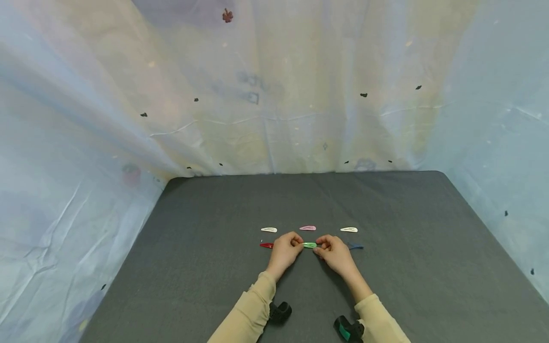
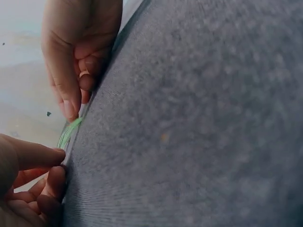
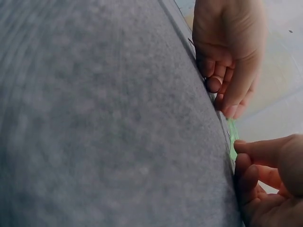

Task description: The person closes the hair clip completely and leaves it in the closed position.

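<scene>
A green snap hair clip point(image 1: 310, 245) lies between my two hands on the grey cloth. My left hand point(image 1: 285, 250) pinches its left end with thumb and finger. At the clip's right end, my right hand point(image 1: 336, 255) holds it between thumb and fingertips. Both wrist views show the green clip point(image 2: 69, 134) edge-on, its ends covered by fingertips. A red hair clip point(image 1: 266, 245) sticks out from behind the left hand, partly hidden. Beside the right hand a blue hair clip point(image 1: 355, 247) shows in part.
Farther back, a white hair clip point(image 1: 269, 230), a pink one point(image 1: 307, 228) and a cream one point(image 1: 349, 229) form a row. Dark grey cloth point(image 1: 214, 205) covers the table. A patterned curtain point(image 1: 300, 95) hangs behind and along both sides.
</scene>
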### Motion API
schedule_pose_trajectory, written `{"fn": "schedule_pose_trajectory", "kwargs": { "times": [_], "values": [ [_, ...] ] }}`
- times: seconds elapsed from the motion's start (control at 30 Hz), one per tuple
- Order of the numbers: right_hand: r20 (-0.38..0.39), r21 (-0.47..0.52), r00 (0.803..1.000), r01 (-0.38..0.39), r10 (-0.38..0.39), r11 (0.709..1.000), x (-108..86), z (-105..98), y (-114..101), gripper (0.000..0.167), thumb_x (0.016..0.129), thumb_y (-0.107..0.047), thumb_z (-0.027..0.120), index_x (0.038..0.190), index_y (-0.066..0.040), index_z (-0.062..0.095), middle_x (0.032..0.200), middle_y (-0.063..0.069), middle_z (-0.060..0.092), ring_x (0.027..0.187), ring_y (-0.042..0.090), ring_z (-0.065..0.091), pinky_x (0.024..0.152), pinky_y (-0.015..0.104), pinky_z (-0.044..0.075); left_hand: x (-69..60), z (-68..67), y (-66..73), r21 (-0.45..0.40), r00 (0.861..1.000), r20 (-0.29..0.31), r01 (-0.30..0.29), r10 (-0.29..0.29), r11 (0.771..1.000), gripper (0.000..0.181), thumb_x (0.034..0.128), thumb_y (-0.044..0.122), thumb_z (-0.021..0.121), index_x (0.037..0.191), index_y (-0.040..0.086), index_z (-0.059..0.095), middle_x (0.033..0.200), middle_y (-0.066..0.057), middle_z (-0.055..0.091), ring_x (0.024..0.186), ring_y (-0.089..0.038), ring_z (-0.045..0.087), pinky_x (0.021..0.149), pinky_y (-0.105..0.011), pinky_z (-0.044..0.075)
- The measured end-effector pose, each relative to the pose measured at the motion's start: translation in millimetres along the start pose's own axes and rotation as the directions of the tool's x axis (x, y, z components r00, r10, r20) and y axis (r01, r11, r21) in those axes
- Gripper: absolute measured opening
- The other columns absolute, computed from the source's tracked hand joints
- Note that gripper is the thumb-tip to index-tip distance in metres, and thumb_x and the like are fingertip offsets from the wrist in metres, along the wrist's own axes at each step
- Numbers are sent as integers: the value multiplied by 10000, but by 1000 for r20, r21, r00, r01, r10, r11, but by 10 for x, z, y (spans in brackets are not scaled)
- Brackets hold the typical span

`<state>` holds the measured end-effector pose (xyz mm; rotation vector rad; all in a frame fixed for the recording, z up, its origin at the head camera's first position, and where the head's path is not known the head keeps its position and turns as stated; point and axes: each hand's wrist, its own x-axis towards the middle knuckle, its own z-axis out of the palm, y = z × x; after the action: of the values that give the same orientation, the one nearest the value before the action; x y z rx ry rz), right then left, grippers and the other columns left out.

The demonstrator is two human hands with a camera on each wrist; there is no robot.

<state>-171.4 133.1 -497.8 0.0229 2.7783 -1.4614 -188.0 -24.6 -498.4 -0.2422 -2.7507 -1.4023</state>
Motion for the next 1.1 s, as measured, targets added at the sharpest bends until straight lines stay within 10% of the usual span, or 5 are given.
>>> {"fn": "schedule_pose_trajectory", "kwargs": {
  "times": [0.17,1.1],
  "values": [
    [-4,-7,1000,8,-8,1000,-3,-1,-6,170,781,-63,707,937,-5,670,769,65,526,577,78,505,535,197,402,-1,17,3,118,999,-4,-47,48,992,37,762,94,701,772,61,689,683,-15,573,629,-55,450,582,-165,330],
    [30,4,1000,-8,7,1000,0,-28,-27,177,805,-100,699,944,-6,642,764,68,578,578,71,525,539,213,411,-46,42,13,115,999,1,-33,33,993,106,765,93,719,833,62,644,715,-34,557,649,-85,463,587,-193,361]
  ]
}}
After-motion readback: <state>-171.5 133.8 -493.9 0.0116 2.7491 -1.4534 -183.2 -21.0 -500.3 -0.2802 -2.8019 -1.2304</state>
